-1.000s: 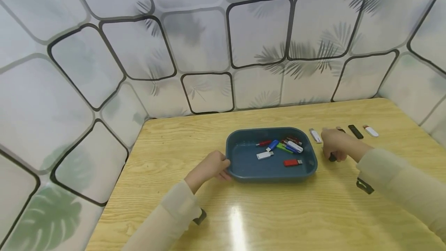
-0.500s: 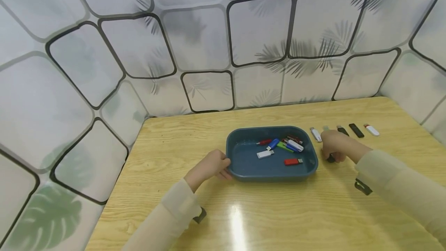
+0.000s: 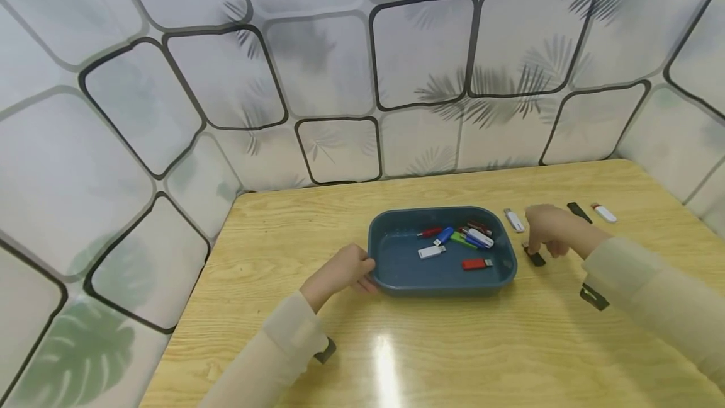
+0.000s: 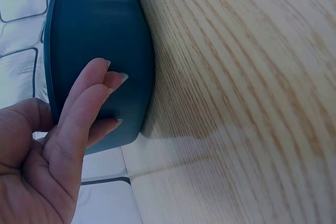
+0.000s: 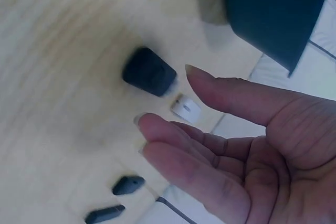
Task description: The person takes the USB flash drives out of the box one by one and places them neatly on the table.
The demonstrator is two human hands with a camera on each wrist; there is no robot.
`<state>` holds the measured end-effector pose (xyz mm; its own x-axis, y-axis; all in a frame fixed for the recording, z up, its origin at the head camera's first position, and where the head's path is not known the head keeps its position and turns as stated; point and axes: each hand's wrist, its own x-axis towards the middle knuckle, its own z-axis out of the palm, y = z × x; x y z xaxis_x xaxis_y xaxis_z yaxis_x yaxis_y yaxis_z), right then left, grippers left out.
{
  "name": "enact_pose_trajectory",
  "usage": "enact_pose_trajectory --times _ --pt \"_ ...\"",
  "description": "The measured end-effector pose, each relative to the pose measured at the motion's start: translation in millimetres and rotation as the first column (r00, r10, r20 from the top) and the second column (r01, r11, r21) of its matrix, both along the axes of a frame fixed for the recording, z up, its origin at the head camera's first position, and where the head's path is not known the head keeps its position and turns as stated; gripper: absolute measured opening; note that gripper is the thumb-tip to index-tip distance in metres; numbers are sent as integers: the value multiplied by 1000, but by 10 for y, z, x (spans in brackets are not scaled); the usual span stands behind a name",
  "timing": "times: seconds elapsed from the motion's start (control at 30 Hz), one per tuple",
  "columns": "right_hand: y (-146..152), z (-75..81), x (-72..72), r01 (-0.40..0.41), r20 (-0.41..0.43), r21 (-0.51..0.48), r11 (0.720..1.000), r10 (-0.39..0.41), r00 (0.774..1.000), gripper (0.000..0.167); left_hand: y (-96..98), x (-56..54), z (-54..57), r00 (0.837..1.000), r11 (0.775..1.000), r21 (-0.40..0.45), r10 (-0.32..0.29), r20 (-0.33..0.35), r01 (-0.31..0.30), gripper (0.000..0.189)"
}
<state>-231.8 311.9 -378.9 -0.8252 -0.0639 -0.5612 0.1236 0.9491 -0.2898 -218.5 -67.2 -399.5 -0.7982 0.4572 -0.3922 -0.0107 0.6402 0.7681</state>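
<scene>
Beside the right end of the blue tray [image 3: 442,290], a black USB stick [image 3: 535,256] lies on the bench [image 3: 453,351], in plain sight now that my right hand [image 3: 548,226] has drawn back a little; half a second ago I covered most of it. My right fingers are parted with nothing between them, so I judge that stick let go of, outside the tray. My left hand [image 3: 342,266] has stayed put, pinching the tray's left end, thumb at the rim and fingers against the outer wall. Counting, there is one tray. On the bench the head view gives me two black sticks, this one and the far black stick [image 3: 579,212], plus two white-bodied sticks [image 3: 514,220]. The right wrist view shows two dark sticks [image 5: 128,184] farther off, so probably another hides behind my hand. Inside the tray I make out two red sticks [image 3: 476,264], two white sticks [image 3: 432,252], one green stick [image 3: 462,240] and at least one blue stick [image 3: 443,235]; the rest overlap too much to count.
</scene>
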Motion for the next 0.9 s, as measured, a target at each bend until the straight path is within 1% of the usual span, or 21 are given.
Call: enact_pose_trajectory --times 0.03,0.07,0.17,0.2,0.27,0.37,0.57,0.77,0.9 --pt "3 24 -1 -7 -2 -9 1000 7 1000 55 -4 1 -2 1000 1000 2 -1 0 1 30" --pt "4 45 -3 -14 -1 -15 1000 14 1000 53 -6 0 -3 1000 1000 2 1 1 -1 31" --pt "-7 101 -8 -43 -2 -6 999 43 999 28 -10 -5 -6 1000 1000 5 -3 -6 3 30" --pt "-14 120 -9 -49 -2 -1 999 49 999 22 -10 -7 -7 1000 1000 5 -4 -7 4 30" --pt "-30 161 -12 -59 -5 8 998 59 998 15 -5 -8 -4 1000 1000 3 -2 -7 2 30" --pt "-62 230 -13 -82 -24 20 996 83 996 12 0 -2 7 1000 1000 -2 10 -1 -10 30" --pt "-178 366 -14 -96 -44 21 995 97 994 9 -2 8 15 1000 1000 -2 17 -4 -17 30" --pt "-350 495 -7 -125 -55 16 992 125 991 9 2 -1 -10 1000 1000 0 16 -6 -16 30" --pt "-493 566 -7 -156 -48 39 987 157 986 11 5 2 -11 1000 1000 -8 15 -5 -15 30"
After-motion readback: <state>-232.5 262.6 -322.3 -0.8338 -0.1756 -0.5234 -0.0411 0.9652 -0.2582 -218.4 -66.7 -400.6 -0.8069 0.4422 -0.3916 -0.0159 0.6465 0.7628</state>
